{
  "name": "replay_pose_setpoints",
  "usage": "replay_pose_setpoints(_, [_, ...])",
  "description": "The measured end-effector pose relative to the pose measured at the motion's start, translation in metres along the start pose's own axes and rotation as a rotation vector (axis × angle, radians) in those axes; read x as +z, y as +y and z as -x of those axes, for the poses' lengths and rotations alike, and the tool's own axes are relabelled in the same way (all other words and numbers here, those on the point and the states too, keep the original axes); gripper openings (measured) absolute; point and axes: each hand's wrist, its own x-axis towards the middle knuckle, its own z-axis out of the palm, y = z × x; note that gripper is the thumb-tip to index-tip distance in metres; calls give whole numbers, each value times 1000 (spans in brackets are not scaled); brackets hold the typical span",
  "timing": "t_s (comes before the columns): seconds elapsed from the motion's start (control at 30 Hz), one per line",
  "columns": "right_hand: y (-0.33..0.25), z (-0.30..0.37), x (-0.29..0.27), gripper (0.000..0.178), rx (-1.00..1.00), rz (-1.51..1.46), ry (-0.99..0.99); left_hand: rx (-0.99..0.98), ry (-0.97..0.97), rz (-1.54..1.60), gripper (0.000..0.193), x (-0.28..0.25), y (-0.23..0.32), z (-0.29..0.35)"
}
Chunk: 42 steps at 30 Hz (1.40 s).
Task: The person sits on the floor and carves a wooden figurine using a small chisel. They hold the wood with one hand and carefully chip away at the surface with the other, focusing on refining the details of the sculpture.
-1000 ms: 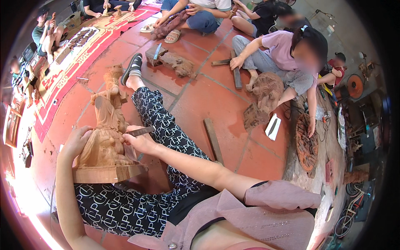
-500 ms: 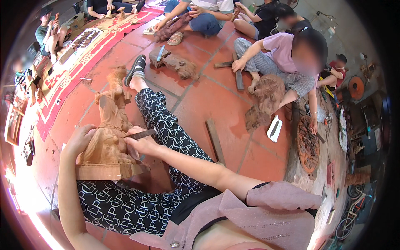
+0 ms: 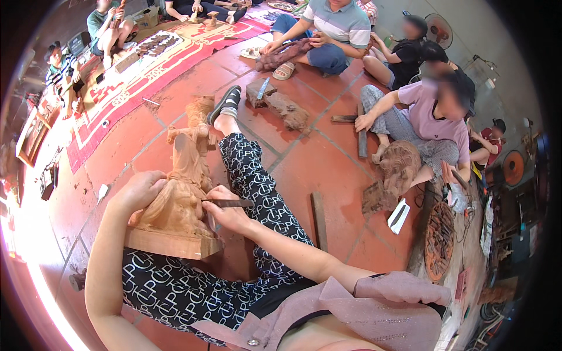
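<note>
From where I stand, the wooden statue (image 3: 186, 190) is upright, leaning a little, its thick base (image 3: 172, 243) apparently propped on the seated person's patterned trousers (image 3: 161, 284). The left hand (image 3: 143, 188) lies cupped along the statue's left side, fingers loosely bent over the carved folds rather than clenched. The right hand (image 3: 227, 212) is close against the statue's right side, thumb and fingers pinching a dark, narrow tool (image 3: 235, 203) whose long end juts out to the right of the statue. Its working tip is hidden among the fingers and the folds, so I can't tell whether it bites.

To my eye, good work here depends on the left palm bracing the statue firmly, since a lap gives way under a push. The left fingers look safest where they are, across the statue from the blade. I'd rest the right fingertips on the wood as a pivot and take thin, short strokes along the grain; a hard shove could slip or chip a raised fold. Turning the statue slightly might also bring that tip out where the eye can follow it.
</note>
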Motion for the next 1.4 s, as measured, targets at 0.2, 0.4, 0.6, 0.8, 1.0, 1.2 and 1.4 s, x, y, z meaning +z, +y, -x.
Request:
replay_pose_setpoints(0.2, [1,0,-12,20,46,-102,-44,28,-27,-3,34,0,0,-5])
replay_pose_setpoints(0.4, [7,-4,-21,19,270,-426,-84,16,-36,84,35,-9,13,4])
replay_pose_setpoints(0.6, [10,2,-3,19,-69,-101,3,1,-35,129,36,-8,10,3])
replay_pose_setpoints(0.8, [7,1,-18,16,418,-675,-33,23,-43,112,37,-11,13,4])
replay_pose_setpoints(1.0, [7,2,-8,16,-74,-105,31,12,-66,138,37,-13,14,5])
replay_pose_setpoints(1.2, [0,3,-17,12,46,-195,22,8,-32,92,37,-11,12,7])
replay_pose_setpoints(1.4, [5,4,-25,15,-38,-15,-28,-26,-67,153,36,-14,18,10])
